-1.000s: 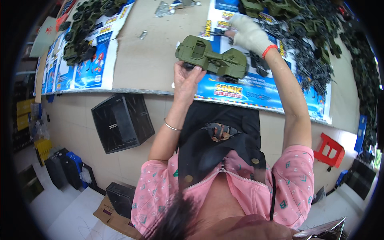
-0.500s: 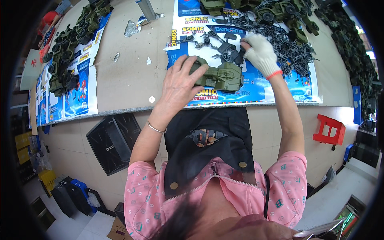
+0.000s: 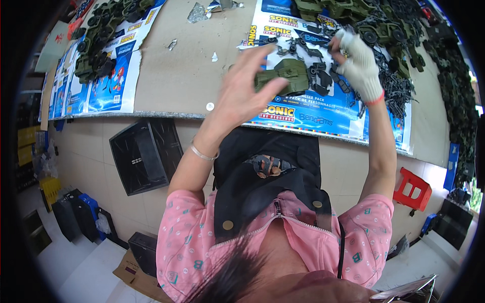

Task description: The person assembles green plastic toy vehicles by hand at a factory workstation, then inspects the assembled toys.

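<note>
My left hand, bare and a little blurred, has its fingers stretched and apart at the left end of an olive-green toy vehicle body. It seems to grip nothing. The vehicle body lies on a printed blue-and-white sheet. To its right are loose dark grey plastic parts. My right hand, in a white knitted glove with bare fingertips, hovers over these parts with its fingers pinched. What those fingers hold, if anything, I cannot make out. Beside it spreads a heap of small dark grey pieces.
Green toy vehicles crowd the far right, and more stand on a printed sheet at the left. Torn silvery scraps lie on the tabletop. Below the table edge are a black crate and a red plastic stool.
My left hand has come off the green vehicle body and opened beside it. My right hand stays over the dark parts, its fingers drawn in. The whole view has shifted.
</note>
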`<state>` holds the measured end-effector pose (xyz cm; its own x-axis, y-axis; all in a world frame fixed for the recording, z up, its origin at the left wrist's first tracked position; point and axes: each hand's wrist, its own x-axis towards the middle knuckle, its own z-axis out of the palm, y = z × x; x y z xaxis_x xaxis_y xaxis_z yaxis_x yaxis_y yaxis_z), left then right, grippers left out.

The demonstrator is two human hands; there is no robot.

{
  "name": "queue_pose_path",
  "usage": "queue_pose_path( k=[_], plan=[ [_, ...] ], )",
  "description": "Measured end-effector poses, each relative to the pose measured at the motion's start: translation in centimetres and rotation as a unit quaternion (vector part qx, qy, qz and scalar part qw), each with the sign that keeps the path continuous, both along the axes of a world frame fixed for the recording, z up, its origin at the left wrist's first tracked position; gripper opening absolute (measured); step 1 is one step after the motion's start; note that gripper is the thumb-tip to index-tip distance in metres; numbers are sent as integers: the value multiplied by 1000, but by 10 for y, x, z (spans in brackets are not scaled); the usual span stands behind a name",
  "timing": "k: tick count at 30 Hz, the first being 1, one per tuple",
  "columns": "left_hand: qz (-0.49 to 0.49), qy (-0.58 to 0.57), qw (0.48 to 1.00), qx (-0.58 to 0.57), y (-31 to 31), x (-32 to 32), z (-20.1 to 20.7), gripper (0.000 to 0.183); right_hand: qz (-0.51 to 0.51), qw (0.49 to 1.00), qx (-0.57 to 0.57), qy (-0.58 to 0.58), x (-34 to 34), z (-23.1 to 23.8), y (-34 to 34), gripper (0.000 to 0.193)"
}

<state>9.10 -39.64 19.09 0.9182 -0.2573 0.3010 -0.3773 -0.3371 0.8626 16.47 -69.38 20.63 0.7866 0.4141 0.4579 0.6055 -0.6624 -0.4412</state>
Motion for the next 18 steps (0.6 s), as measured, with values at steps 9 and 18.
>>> queue_pose_path(
  k=[9,18],
  plan=[
    [-78,204,904,-367,-48,-5,-43,29,-30,862,441,247,-96,-16,60,30],
    [75,-223,932,277,25,5,-19,80,-107,800,471,357,-111,-85,13,35]
  ],
)
